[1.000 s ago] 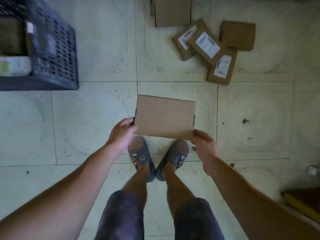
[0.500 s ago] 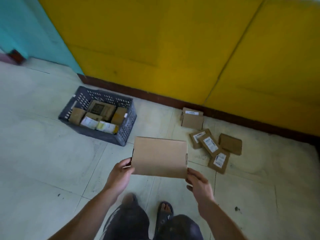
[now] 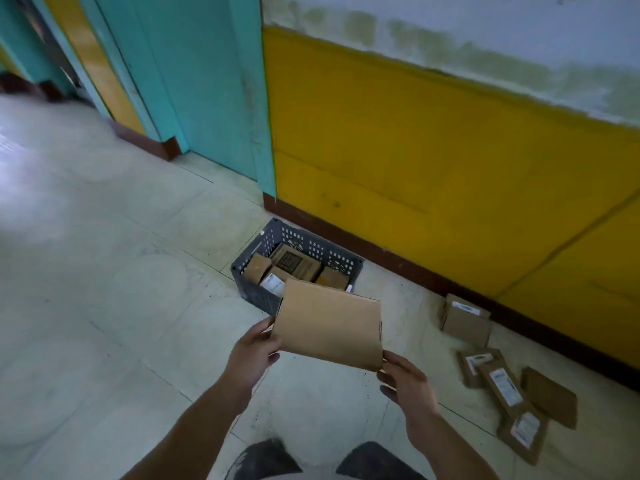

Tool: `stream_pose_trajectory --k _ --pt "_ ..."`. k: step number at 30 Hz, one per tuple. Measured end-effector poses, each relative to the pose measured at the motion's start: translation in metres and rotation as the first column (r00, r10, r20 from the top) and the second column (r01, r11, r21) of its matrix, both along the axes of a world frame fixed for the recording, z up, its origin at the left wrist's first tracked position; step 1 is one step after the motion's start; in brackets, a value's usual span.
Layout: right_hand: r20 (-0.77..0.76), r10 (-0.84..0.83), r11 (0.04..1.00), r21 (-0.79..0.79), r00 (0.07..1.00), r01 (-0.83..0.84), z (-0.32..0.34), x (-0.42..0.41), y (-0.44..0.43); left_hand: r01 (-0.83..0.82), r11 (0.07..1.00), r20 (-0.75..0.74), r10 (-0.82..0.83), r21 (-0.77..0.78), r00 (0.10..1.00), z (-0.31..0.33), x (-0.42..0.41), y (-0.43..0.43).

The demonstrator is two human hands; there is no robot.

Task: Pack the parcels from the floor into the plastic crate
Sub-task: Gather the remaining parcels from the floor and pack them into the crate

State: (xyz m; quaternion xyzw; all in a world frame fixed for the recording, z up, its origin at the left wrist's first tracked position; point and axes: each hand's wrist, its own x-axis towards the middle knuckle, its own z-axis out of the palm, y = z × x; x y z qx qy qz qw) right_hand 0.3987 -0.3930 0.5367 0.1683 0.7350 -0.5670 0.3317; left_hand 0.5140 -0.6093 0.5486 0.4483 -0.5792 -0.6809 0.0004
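Held box (image 3: 329, 329) overlaps crate (image 3: 254, 291), parcels (image 3: 504, 388) right

tiled floor (image 3: 104, 289), crate (image 3: 251, 291), loose parcels (image 3: 504, 388)

Dim, flat indoor light; pale glare on the left floor (image 3: 41, 188), perhaps motion-blurred; wide-angle curvature at edges.
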Motion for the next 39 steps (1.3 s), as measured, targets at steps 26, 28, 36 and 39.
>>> stream_pose_trajectory --k 26,28,36,39 --pt "0.233 -0.264 0.957 -0.059 0.936 0.285 -0.057 -0.195 -0.316 -0.047 0.989 0.155 0.025 0.140 0.988 -0.064 -0.221 -0.315" --pt "0.225 -0.255 0.962 -0.036 0.940 0.269 -0.059 -0.212 -0.333 -0.060 0.983 0.169 0.030 0.174 0.985 -0.069 -0.237 -0.332" --pt "0.266 -0.400 0.915 0.059 0.877 0.399 -0.098 -0.256 -0.398 0.075 0.986 0.261 -0.112 0.150 0.959 -0.128 -0.299 -0.395" --pt "0.285 -0.467 0.883 0.099 0.837 0.459 -0.125 -0.263 -0.421 0.150 0.966 0.250 -0.202 0.211 0.947 -0.160 -0.316 -0.416"
